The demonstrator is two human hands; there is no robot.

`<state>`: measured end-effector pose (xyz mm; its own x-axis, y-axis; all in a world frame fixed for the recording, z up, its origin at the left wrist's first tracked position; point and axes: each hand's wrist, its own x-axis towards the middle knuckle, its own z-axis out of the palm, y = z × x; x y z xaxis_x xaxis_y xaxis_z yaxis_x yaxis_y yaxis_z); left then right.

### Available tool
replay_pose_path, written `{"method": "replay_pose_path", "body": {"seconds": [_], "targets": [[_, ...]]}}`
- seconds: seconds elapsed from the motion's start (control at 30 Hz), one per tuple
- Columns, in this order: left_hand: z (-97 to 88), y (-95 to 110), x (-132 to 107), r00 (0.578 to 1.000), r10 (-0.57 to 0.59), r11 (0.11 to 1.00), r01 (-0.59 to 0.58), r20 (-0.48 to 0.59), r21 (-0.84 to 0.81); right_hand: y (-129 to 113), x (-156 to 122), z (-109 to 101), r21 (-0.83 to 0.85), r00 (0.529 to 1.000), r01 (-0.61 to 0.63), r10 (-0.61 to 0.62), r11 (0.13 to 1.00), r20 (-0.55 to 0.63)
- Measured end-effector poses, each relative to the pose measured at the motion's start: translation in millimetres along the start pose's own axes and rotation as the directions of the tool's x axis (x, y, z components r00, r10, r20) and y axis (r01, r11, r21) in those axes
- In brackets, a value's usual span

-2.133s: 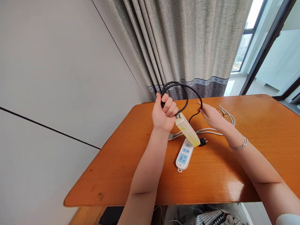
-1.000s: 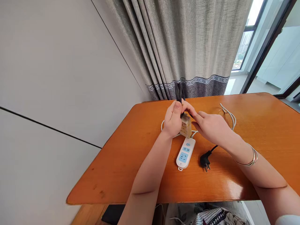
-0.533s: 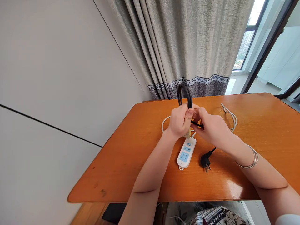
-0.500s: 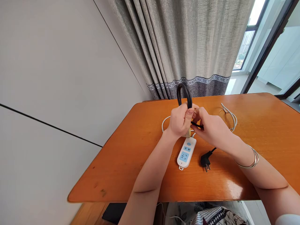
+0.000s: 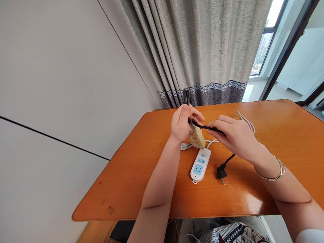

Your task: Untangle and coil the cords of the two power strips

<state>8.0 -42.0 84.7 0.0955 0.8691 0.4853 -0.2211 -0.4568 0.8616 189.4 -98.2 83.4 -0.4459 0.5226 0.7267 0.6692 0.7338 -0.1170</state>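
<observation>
My left hand [image 5: 180, 124] is closed around a bundle of black power cord [image 5: 186, 97], whose loops stick up above the thumb. From that bundle a single strand runs right to my right hand [image 5: 235, 136], which pinches it between thumb and fingers. The strand's far end hangs below the right hand and carries a black plug [image 5: 221, 171] with metal prongs. Just under the left hand is a cream and yellow power strip [image 5: 196, 136], tilted and partly covered. A white power strip [image 5: 200, 166] with blue socket panels lies in front of it.
The hands are over an orange-brown wooden table [image 5: 131, 175]. A white plug [image 5: 186, 146] rests left of the cream strip, and a looped white cord [image 5: 246, 118] lies behind the right hand. Grey curtains [image 5: 202, 44] hang past the far edge; a pale wall is at left.
My left hand has moved slightly left, its fingers loosening, and the loops have narrowed. My right hand has drawn away to the right, stretching the strand. More of the cream strip shows.
</observation>
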Motion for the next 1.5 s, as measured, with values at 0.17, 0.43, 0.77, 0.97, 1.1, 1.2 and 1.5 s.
{"method": "replay_pose_path", "body": {"seconds": [0.17, 0.43, 0.77, 0.97, 1.1, 1.2, 1.5], "targets": [[0.8, 13.8, -7.3, 0.978, -0.155, 0.981, 0.169, 0.138, -0.096, 0.6, 0.7, 3.8, -0.082, 0.959, 0.075, -0.094, 0.994, -0.267], [7.4, 21.6, -19.8, 0.901, -0.209, 0.929, 0.304, 0.380, -0.209, 21.1, 7.8, -1.3, 0.115, 0.932, 0.155, -0.107, 0.981, -0.346], [12.9, 28.9, -19.6, 0.823, -0.358, 0.739, 0.539, 0.441, -0.405, 38.6, 8.5, -2.5, 0.558, 0.984, -0.007, 0.104, 0.830, -0.142], [19.2, 28.4, -22.7, 0.789, -0.379, 0.710, 0.584, 0.484, -0.395, 29.6, 10.8, 11.1, 0.664, 0.965, -0.182, 0.260, 0.725, -0.019], [24.9, 25.0, -20.5, 0.784, -0.414, 0.712, 0.596, 0.463, -0.372, 30.8, 11.2, 15.6, 0.672, 0.937, -0.234, 0.346, 0.703, -0.036], [27.6, 21.8, -18.2, 0.785, -0.441, 0.710, 0.602, 0.435, -0.366, 32.1, 11.0, 16.8, 0.651, 0.928, -0.253, 0.369, 0.716, -0.045], [31.7, 17.3, -14.1, 0.761, -0.531, 0.656, 0.648, 0.373, -0.387, 36.8, 10.8, 19.6, 0.448, 0.937, -0.211, 0.310, 0.869, -0.159]]}}
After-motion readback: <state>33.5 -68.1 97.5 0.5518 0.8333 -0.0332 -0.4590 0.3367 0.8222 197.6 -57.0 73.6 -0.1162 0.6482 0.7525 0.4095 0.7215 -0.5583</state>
